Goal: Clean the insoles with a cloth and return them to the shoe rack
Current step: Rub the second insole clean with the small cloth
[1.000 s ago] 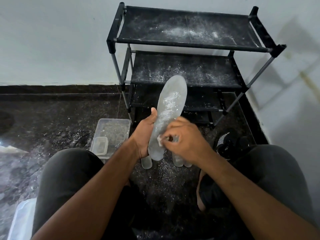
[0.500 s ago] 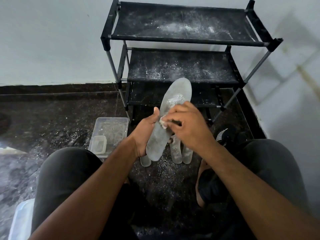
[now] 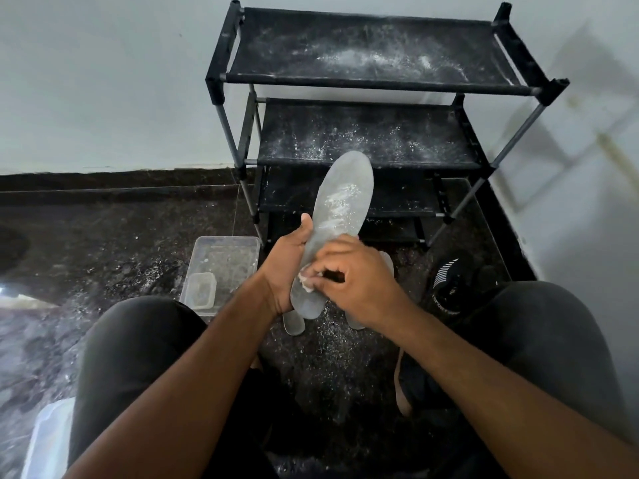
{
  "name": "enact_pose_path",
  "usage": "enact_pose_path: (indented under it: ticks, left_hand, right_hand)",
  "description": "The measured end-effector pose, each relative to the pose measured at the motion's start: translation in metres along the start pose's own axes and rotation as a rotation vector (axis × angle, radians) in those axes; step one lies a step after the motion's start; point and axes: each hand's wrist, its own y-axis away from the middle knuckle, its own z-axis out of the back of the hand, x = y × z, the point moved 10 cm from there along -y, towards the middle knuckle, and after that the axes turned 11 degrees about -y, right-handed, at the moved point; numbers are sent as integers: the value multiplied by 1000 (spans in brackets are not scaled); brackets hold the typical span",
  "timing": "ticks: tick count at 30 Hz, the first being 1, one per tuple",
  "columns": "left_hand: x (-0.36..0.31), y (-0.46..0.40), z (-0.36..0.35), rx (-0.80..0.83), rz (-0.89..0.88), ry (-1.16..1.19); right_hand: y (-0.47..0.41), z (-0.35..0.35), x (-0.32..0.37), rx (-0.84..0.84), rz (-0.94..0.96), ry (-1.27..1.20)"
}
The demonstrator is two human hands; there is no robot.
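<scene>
My left hand (image 3: 287, 267) grips a grey insole (image 3: 340, 209) by its lower half and holds it upright, toe end up, in front of the black shoe rack (image 3: 373, 81). White powder streaks mark the insole's middle. My right hand (image 3: 356, 278) pinches a small white cloth (image 3: 306, 281) and presses it against the insole's heel part. Other grey insoles (image 3: 294, 323) lie on the floor beneath my hands, mostly hidden by them.
The rack's shelves are dusted with white powder, as is the dark stone floor (image 3: 103, 257). A clear plastic tub (image 3: 224, 261) with a smaller container inside stands left of my hands. A black shoe (image 3: 449, 285) lies to the right. Another clear lid (image 3: 48, 440) sits at bottom left.
My right hand with the cloth went up the insole to its middle, then came back down to the heel part. The powder patch on the insole has shrunk.
</scene>
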Motion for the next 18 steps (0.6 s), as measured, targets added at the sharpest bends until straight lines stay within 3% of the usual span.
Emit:
enact_pose_path:
  ticks: [4,9,14,18]
  left_hand:
    - [2,-1,-6,24,-3,67]
    - [0,-1,-1,-14,-15,16]
    - [8,1,-12,27,16,56]
    - [-2,1,-4,-16,-26,8]
  right_hand:
    - [-5,28,-10,-203,-35,118]
    - [2,-3,6,-37,25,-56]
    - [-5,31,-9,-254,-34,129]
    - [6,-8,15,-7,29,-69]
